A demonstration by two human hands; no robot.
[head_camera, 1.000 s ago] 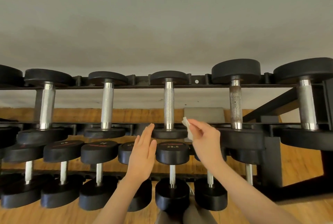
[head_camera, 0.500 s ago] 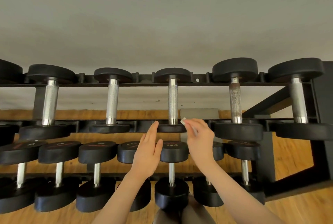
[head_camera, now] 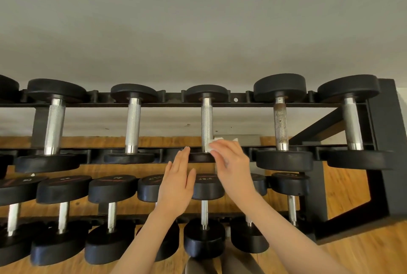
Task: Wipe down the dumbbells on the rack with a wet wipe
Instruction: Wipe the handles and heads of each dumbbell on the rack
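Evidently bracing, the flat, open left hand rests mid-frame while the right hand pinches the wet wipe against the dumbbell handle.

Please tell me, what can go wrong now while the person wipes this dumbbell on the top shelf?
1. The right hand pinches the wet wipe in a small wad against the low end of the handle, so most of the knurled grip may stay unwiped.
2. The left hand is flat beside the near head, not gripping it, so the dumbbell might roll in its cradle.
3. The neighbouring handle looks rusty and could soil the wipe.
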